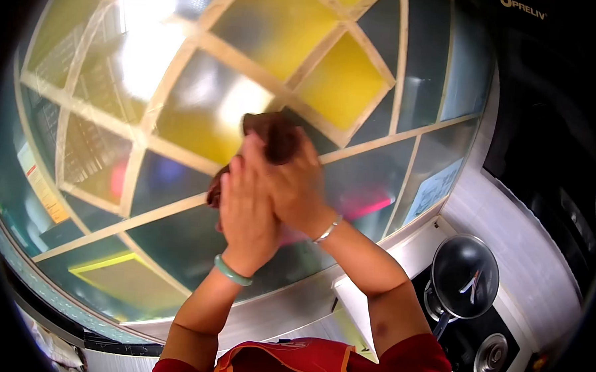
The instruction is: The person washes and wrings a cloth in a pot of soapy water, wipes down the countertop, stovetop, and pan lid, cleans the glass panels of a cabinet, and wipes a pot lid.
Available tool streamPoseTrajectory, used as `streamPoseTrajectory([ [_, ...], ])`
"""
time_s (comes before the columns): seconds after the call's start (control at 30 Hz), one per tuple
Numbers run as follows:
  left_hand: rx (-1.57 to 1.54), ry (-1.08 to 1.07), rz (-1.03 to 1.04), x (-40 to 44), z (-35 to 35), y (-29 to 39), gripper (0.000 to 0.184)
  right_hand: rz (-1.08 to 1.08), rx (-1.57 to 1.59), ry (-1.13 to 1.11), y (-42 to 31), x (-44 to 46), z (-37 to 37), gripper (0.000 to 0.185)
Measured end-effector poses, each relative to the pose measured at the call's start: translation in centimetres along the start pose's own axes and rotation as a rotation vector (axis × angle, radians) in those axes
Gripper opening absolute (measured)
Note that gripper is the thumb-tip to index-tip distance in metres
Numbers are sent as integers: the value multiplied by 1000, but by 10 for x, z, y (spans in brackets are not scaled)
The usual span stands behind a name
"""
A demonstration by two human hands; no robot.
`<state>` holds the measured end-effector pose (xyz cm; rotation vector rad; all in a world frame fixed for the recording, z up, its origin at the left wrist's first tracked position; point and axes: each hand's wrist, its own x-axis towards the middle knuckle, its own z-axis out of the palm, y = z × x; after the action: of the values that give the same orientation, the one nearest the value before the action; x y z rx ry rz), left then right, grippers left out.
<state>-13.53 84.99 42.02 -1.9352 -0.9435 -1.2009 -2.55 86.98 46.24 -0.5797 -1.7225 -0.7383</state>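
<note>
A dark brown cloth lies bunched against a glass panel patterned with yellow, grey and beige-striped shapes. Both hands press on the cloth near the middle of the view. My left hand, with a green bangle at the wrist, lies with fingers stretched out over the cloth's lower left part. Overlapping it on the right, my right hand, with a silver bracelet, has its fingers on the cloth's upper part; they are partly blurred.
At the lower right, a dark pan with utensils inside stands on a black gas hob. A black appliance fills the right side. Blurred coloured shapes show through the glass, and a pale ledge runs below it.
</note>
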Motion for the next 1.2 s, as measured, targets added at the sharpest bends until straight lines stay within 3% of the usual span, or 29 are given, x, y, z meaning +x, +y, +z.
streamPoseTrajectory([
  [0.1,-43,-2,109,31,40,38,48,106,-210,-73,55,-23,-29,46],
  [0.33,-306,-117,278,80,102,114,46,357,-302,90,138,-81,-82,45],
  [0.47,-258,-141,325,76,104,116,47,444,-169,167,132,-83,-79,41],
  [0.67,-232,-150,221,45,70,87,46,330,-86,-25,89,-69,-67,41],
  [0.97,-215,-107,179,54,77,92,41,278,-138,24,99,-56,-74,43],
  [1.03,-234,-145,175,33,80,91,41,339,-99,-148,87,-80,-71,43],
  [1.2,-268,-102,148,57,73,94,44,384,-87,-31,91,-52,-76,41],
])
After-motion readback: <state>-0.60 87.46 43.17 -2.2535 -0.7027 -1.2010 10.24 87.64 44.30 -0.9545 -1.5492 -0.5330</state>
